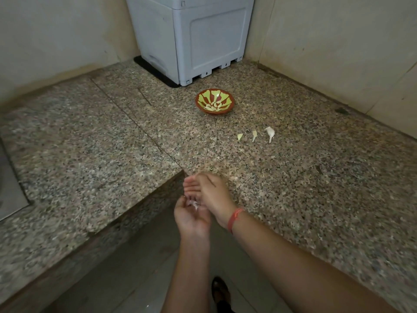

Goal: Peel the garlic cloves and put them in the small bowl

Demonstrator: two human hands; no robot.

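Because garlic cloves are light, firm and slick under brittle papery skin, pinch each by its stalk end; on the granite counter (90, 136), before the far grey plastic bin (191, 35), the small bowl (201, 108) holds peeled ones; at the near edge the left hand (191, 216) lies open, palm up, under the straight-fingered, empty right hand (215, 195); three garlic cloves (270, 132) wait near-right of the bowl; a white skin scrap (194, 204) rests in the left palm.

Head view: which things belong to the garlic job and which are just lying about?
Job: small bowl with peeled cloves; three garlic pieces on the counter; left hand, right hand, white bit between them (blurred).
Lying about: grey plastic box; black mat under it; shoe on the floor.
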